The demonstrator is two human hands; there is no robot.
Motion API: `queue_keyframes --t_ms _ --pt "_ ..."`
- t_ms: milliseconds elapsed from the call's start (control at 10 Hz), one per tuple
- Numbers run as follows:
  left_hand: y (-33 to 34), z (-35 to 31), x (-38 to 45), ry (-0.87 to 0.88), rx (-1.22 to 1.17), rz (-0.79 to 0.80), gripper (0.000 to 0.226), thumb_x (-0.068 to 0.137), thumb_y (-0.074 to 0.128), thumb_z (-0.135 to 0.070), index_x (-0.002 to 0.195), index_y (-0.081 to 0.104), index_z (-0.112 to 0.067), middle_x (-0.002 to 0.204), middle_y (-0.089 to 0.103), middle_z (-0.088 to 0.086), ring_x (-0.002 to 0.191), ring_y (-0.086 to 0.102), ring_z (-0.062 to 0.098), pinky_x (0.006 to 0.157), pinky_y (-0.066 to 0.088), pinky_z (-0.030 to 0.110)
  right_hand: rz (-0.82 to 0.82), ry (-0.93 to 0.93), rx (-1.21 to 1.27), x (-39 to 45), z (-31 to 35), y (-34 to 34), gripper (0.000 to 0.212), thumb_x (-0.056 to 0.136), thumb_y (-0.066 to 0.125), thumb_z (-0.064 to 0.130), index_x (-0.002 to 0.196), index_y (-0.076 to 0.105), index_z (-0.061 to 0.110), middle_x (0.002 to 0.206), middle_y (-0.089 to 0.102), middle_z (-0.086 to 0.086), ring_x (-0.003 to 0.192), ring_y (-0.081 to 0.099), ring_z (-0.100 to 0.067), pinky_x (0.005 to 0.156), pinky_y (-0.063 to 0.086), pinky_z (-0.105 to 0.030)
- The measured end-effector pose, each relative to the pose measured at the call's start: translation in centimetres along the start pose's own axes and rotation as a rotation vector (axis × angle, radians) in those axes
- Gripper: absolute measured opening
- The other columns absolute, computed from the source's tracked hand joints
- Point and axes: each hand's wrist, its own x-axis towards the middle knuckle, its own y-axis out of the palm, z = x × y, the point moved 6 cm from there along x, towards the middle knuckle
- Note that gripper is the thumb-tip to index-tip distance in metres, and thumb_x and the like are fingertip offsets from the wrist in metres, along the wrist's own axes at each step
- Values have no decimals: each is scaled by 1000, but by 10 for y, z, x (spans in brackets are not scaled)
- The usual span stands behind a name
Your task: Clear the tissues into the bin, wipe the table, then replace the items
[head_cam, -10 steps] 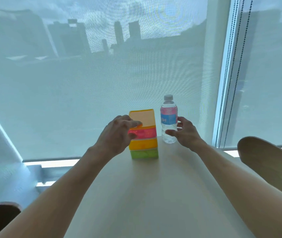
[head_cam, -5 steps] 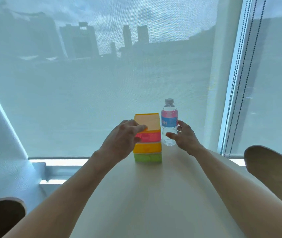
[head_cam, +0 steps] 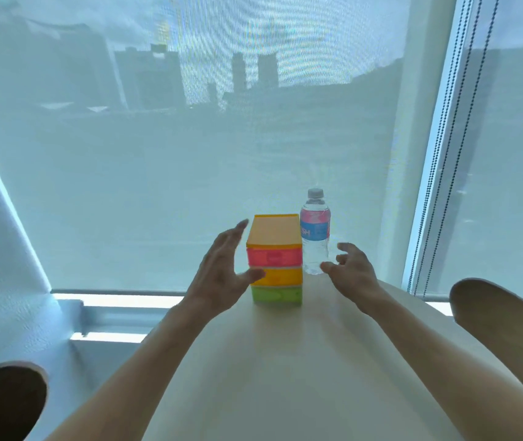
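A small drawer box (head_cam: 274, 259) with an orange top and pink, orange and green drawers stands at the far end of the pale table (head_cam: 285, 361). A clear water bottle (head_cam: 315, 232) with a pink and blue label stands upright just to its right, close against it. My left hand (head_cam: 222, 275) hovers beside the box's left side, fingers spread, the thumb close to the orange drawer. My right hand (head_cam: 350, 273) is just right of the bottle's base, fingers curled apart and holding nothing. No tissues or bin are in view.
A window with a translucent roller blind (head_cam: 190, 154) rises right behind the table's far edge, with bead cords (head_cam: 444, 154) hanging at the right. A rounded chair back (head_cam: 505, 323) stands at the right, another dark chair back (head_cam: 2, 402) at the lower left.
My left hand has let go of the drawer box and opened beside it. My right hand has come off the bottle and drawn back a little. Box and bottle stay standing.
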Motion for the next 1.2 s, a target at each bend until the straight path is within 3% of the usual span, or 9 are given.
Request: queue_keyframes --t_ms 100,200,300,400,700,800,1000,1200 --pt "12 28 -9 -269 -191 29 92 73 84 -25 149 32 -20 135 49 5 118 52 19 95 49 33 218 24 36 -20 1 5 53 83 70 11 133 54 14 106 65 -5 89 62 -20 78 48 -30" --pt "27 39 -14 -364 -341 123 66 74 83 -21 134 55 -21 118 64 7 100 65 19 91 53 35 439 -3 -84 -41 8 18 55 80 77 18 129 54 21 104 62 0 85 62 -13 70 46 -21" --pt "36 34 -17 -347 -405 152 33 80 78 -13 102 70 -35 97 75 3 86 73 19 91 55 44 398 -68 -127 -47 11 24 63 76 81 30 132 52 22 103 62 2 88 63 -12 72 47 -22" --pt "38 31 -16 -345 -404 138 31 81 76 -11 95 71 -38 88 76 0 84 73 20 90 55 43 307 -110 -164 -46 10 27 60 77 79 33 130 55 17 101 68 2 92 66 -14 80 51 -27" --pt "39 32 -16 -311 -376 148 27 84 74 -16 94 71 -41 85 76 -4 82 73 16 87 56 35 215 -150 -151 -45 8 27 38 87 71 27 121 62 13 90 71 4 84 66 -12 77 49 -22" --pt "38 32 -15 -309 -368 144 29 84 74 -16 93 70 -43 85 76 -4 82 72 14 87 56 34 212 -141 -158 -45 8 26 38 86 71 27 121 63 13 93 71 3 88 67 -12 80 51 -23" --pt "41 45 -20 -358 -429 155 52 78 80 -19 126 62 -25 99 72 2 87 72 14 87 56 34 223 -123 -176 -45 4 20 47 84 74 26 127 59 14 99 69 0 95 65 -15 89 51 -28" --pt "31 42 -42 -377 -352 168 49 77 81 -24 122 63 -25 102 66 -2 92 67 13 86 52 27 215 -90 -186 -67 10 15 48 85 72 26 129 59 13 106 67 -2 94 63 -15 79 45 -21"
